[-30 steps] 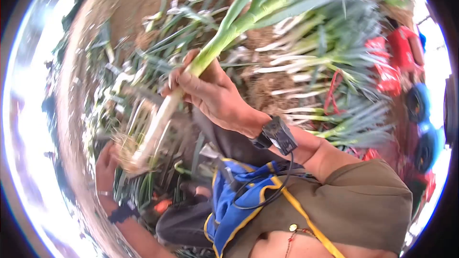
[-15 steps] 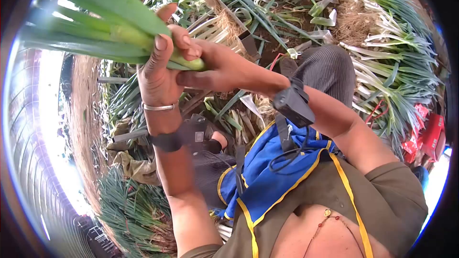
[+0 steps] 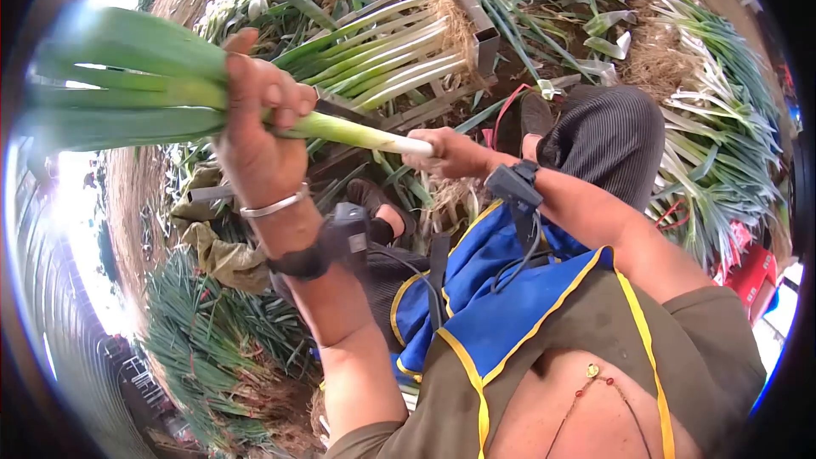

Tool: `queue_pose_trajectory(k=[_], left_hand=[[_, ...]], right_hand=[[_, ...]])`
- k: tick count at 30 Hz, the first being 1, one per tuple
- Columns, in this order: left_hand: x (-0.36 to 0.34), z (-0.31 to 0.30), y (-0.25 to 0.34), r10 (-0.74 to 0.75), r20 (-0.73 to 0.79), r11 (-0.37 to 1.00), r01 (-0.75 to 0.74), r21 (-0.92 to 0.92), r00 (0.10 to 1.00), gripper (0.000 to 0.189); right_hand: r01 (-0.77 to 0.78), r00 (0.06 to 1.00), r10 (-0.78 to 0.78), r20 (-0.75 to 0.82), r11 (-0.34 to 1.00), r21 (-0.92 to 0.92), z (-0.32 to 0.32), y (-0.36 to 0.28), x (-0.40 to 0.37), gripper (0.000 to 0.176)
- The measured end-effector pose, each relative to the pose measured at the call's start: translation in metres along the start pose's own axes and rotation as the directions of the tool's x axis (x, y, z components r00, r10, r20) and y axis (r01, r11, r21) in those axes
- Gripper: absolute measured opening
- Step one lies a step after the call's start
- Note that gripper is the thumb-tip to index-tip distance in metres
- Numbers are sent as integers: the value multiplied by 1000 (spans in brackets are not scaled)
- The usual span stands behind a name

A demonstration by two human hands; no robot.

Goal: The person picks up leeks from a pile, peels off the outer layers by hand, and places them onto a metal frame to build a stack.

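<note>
Across the front of me lies a long green onion (image 3: 361, 133), its leaves fanned out to the left and its white shank pointing right. My left hand (image 3: 262, 110) is wrapped around it where the leaves meet the stalk. At the white lower end, my right hand (image 3: 452, 153) has its fingers closed on the onion, hiding the tip. Just beyond the stalk, a row of green onions (image 3: 399, 55) rests in a metal frame (image 3: 486, 49), roots to the right.
Bundled green onions (image 3: 714, 136) are piled on the right, with another heap (image 3: 217, 331) at lower left. Loose leaves litter the ground ahead. A red package (image 3: 752, 280) sits at far right. My bent knee (image 3: 616, 132) is close to my right forearm.
My right hand has slid right, away from my left hand, down to the onion's white end. The stalk between them is now exposed. The view has shifted slightly.
</note>
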State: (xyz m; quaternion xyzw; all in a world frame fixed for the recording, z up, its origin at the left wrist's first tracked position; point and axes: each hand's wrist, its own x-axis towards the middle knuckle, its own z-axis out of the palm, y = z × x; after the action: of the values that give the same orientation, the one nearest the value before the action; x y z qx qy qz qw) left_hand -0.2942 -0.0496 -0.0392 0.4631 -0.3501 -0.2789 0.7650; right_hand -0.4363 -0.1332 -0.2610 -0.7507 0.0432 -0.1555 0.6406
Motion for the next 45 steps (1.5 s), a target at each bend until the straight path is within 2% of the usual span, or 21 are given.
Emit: queue_pose_trajectory(k=[3, 4, 7, 10, 11, 13, 17, 22, 24, 26, 28, 30, 32, 33, 35, 37, 38, 39, 40, 42, 45], left_hand=[[-10, -21, 4, 34, -68, 999, -37, -39, 997, 37], [-13, -27, 7, 77, -157, 996, -82, -26, 985, 36], [-11, -20, 7, 75, -267, 996, -85, -25, 961, 38], [-10, -5, 0, 98, -327, 992, -117, -40, 940, 39], [-12, 5, -3, 90, -392, 993, -113, -36, 916, 38], [-20, 23, -8, 89, -456, 994, -111, -22, 886, 28], [-31, 37, -11, 150, -602, 989, -109, 104, 785, 21], [-45, 38, 11, 316, -658, 949, -221, 226, 683, 26], [-48, 24, 38, 421, -620, 906, -340, 252, 662, 25], [-44, 9, 61, 438, -599, 899, -346, 269, 671, 27], [-40, 5, 65, 446, -560, 895, -349, 279, 698, 28], [-38, 8, 53, 417, -583, 908, -287, 306, 697, 28], [-39, 11, 44, 429, -582, 902, -289, 322, 691, 29], [-41, 11, 41, 435, -572, 900, -311, 305, 696, 29], [-44, 7, 39, 404, -550, 915, -320, 247, 731, 29], [-42, 19, 27, 397, -574, 918, -315, 241, 716, 29], [-42, 26, 21, 387, -597, 922, -308, 236, 703, 29], [-43, 26, 15, 343, -609, 939, -280, 201, 715, 27], [-45, 28, 17, 342, -604, 940, -279, 199, 720, 27], [-52, 29, 22, 266, -578, 958, -278, 71, 772, 26], [-61, 27, 22, 264, -558, 962, -258, 90, 787, 25]], right_hand=[[-346, 900, 410, 152, 880, -327, -23, 7, -14, 36], [-349, 898, 414, 151, 877, -331, -27, -6, -13, 36], [5, 1000, -10, -24, 976, -219, -10, -65, 3, 44], [237, 904, -333, -267, 912, -334, 13, -100, 41, 51], [233, 904, -330, -271, 913, -337, 13, -116, 50, 51], [5, 972, -114, -206, 886, -464, 12, -143, 59, 41], [34, 956, -142, -257, 923, -384, 29, -111, 58, 23], [5, 965, -128, -229, 881, -473, 22, -49, 36, 20], [-126, 969, -39, -246, 776, -618, 8, 6, 12, 17], [-314, 949, 214, -230, 634, -707, -8, 37, -14, 14], [-403, 911, 349, -218, 651, -643, -20, 43, -25, 20], [-310, 924, 163, -347, 849, -427, -11, 2, -8, 34], [-340, 893, 94, -440, 782, -523, -17, -55, 9, 72], [-356, 892, 84, -445, 736, -576, -20, -73, 12, 80], [-156, 892, -185, -414, 732, -663, -17, -102, 21, 80], [142, 898, -392, -200, 687, -713, 3, -136, 39, 81], [202, 927, -352, -129, 758, -620, 13, -162, 42, 81], [244, 915, -396, -78, 696, -675, 24, -175, 48, 72], [286, 836, -479, -268, 797, -531, 47, -168, 65, 59], [267, 935, -339, -101, 864, -428, 39, -168, 68, 45], [305, 898, -412, -157, 838, -452, 40, -151, 63, 35]])
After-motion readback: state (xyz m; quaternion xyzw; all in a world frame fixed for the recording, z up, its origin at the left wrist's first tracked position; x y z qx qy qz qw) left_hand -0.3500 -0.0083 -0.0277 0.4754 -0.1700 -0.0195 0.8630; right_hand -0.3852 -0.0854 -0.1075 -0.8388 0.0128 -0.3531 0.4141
